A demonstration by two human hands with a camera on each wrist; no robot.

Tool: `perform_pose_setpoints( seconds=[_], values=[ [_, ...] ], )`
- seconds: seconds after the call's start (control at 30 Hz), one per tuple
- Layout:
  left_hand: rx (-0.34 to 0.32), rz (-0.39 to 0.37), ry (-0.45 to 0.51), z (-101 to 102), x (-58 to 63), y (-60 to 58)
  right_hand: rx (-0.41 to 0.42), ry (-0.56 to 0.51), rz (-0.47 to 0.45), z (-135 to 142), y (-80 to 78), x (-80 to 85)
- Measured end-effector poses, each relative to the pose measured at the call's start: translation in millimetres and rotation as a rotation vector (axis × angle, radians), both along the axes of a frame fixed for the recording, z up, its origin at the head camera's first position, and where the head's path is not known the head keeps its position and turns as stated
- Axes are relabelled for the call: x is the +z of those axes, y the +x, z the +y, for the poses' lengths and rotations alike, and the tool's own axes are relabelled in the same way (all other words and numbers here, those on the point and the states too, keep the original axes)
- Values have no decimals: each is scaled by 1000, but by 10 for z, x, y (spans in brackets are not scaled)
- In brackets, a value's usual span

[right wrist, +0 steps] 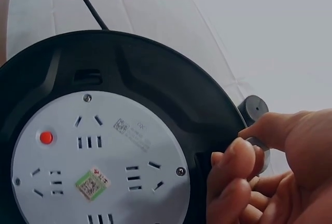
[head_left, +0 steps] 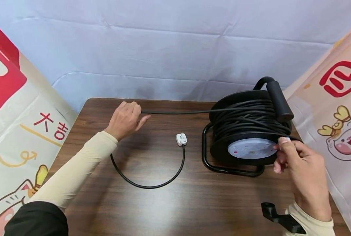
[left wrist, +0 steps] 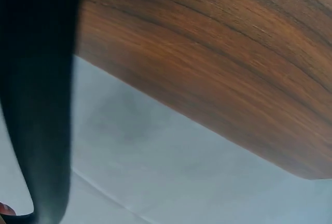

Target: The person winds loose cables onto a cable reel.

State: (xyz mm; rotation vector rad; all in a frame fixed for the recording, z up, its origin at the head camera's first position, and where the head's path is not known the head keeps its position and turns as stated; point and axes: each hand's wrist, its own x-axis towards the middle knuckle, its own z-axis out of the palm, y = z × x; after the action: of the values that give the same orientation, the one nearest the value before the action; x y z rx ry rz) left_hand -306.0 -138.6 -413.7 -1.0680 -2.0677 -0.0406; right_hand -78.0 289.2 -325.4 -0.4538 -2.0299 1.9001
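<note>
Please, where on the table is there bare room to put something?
The table is bare in front of the curved cord; a smaller patch lies inside its curve, left of the plug. Crowded: the right side, with reel and right hand.

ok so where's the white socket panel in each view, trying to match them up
Head: white socket panel right of centre, on the front of the cable reel, beside the right hand.
Left wrist: not in it.
Right wrist: white socket panel large, at lower left.
Shared landmark, head and right wrist only: the red button on the panel's left side.
</note>
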Motion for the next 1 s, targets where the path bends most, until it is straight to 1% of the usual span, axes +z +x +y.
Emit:
perform_pose_setpoints(
  seconds=[0.07, 0.2, 0.33, 0.4, 0.6, 0.8, 1.0],
  values=[
    [-6, -4, -3, -5, -5, 0, 11, -7, 3, 20, -5, -4],
    [14, -2, 21, -37, -20, 4, 37, -27, 7, 57, -14, -21],
    [0, 14, 27, -42, -28, 10, 37, -62, 20, 108, -4, -36],
    [-10, 18, 18, -26, -18, 14, 24, -76, 24, 129, 2, -43],
    [-8, 16, 16, 8, 9, 23, -24, -81, -1, 159, 13, -77],
    [-3, 10, 32, -9, -30, 42, -65, -115, -15, 211, 39, -118],
    [27, -5, 39, -94, -51, 25, -109, -125, -41, 317, 94, -207]
  ],
)
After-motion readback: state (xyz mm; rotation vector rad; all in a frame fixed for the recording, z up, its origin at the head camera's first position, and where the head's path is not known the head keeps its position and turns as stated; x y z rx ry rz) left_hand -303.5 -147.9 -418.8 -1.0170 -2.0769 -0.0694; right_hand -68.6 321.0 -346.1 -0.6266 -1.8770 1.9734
